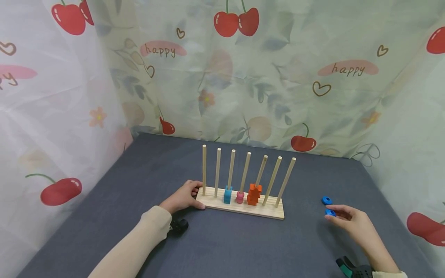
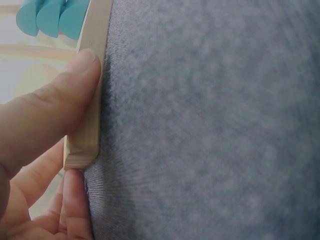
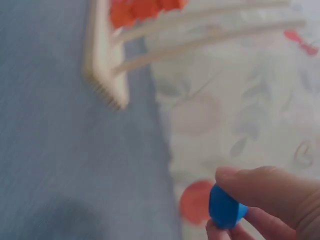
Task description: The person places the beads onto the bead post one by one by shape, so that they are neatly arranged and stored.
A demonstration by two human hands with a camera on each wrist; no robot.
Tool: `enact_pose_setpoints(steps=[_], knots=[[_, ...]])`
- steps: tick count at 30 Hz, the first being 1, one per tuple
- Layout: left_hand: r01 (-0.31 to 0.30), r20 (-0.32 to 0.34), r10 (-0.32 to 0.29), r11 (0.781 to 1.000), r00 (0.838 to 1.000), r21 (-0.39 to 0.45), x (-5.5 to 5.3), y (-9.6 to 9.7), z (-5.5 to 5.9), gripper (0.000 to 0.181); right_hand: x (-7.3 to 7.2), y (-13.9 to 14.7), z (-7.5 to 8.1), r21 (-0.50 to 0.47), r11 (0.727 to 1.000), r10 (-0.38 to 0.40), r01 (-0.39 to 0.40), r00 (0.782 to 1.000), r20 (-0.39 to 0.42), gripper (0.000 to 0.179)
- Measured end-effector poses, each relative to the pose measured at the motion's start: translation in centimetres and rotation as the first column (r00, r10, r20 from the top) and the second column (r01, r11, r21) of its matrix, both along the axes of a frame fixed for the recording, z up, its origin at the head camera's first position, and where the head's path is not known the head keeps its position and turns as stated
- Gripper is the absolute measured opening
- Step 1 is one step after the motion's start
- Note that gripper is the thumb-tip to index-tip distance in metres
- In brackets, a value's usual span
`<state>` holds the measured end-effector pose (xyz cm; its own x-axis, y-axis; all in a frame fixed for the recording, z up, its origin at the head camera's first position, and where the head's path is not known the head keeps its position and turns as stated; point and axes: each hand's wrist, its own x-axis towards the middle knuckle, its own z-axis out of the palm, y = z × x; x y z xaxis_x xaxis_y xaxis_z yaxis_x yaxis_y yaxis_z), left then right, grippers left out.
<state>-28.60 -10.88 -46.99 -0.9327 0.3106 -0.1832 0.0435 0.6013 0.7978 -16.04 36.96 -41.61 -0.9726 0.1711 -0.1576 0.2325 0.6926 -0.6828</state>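
Observation:
A wooden peg board (image 1: 267, 211) with several upright pegs stands mid-table. My left hand (image 1: 183, 197) grips its left end, the thumb (image 2: 82, 65) along the front edge and the other fingers around the end. Light-blue beads (image 1: 227, 195), pink beads (image 1: 240, 197) and orange beads (image 1: 254, 194) are stacked on three neighbouring pegs. To the right of the board, my right hand (image 1: 352, 221) pinches a blue bead (image 3: 223, 207) between thumb and fingertips. Just beyond these fingertips lies another blue bead (image 1: 326, 200), its hole facing up.
A dark grey cloth (image 1: 243, 247) covers the table. Curtains (image 1: 222, 85) printed with cherries and "happy" hang behind it and at both sides. Black straps (image 1: 179, 226) sit at the wrists. The tall pegs (image 1: 286, 181) lean outward in the head view.

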Motion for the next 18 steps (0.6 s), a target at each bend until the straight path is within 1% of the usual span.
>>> enact_pose_setpoints(steps=[3,5,7,9,12,15,17,18], knots=[[-0.002,-0.001,0.002,1.0,1.0,0.002,0.0,0.0,0.0,0.08,-0.2,-1.7,1.7,-0.049,0.999,-0.003,0.001,0.999,-0.043,0.071],[0.0,-0.001,0.0,1.0,1.0,0.001,0.0,0.0,0.0,0.079,-0.4,-2.9,2.8,-0.066,0.998,-0.004,-0.002,0.996,-0.089,0.07],[0.001,-0.003,-0.001,1.0,1.0,-0.001,0.0,-0.1,0.0,0.079,-0.6,-4.0,3.8,-0.097,0.995,-0.008,-0.007,0.988,-0.152,0.065],[0.002,-0.006,-0.002,1.0,1.0,-0.002,0.0,-0.1,0.0,0.08,-0.8,-5.1,4.7,-0.14,0.99,-0.015,-0.018,0.974,-0.228,0.061],[0.007,-0.012,-0.007,1.0,1.0,-0.005,0.0,-0.2,-0.1,0.08,-1.1,-6.8,5.8,-0.2,0.979,-0.035,-0.036,0.94,-0.339,0.054],[0.013,-0.015,-0.013,1.0,1.0,-0.004,-0.1,-0.2,-0.2,0.081,-1.6,-8.3,6.8,-0.268,0.961,-0.057,-0.069,0.897,-0.437,0.048],[0.016,-0.017,-0.016,1.0,1.0,-0.003,-0.2,-0.1,-0.3,0.081,-2.0,-9.1,7.2,-0.319,0.942,-0.071,-0.107,0.863,-0.499,0.045],[0.017,-0.017,-0.017,1.0,1.0,-0.003,-0.2,-0.1,-0.2,0.081,-2.3,-9.5,7.5,-0.354,0.926,-0.083,-0.129,0.846,-0.527,0.044]])
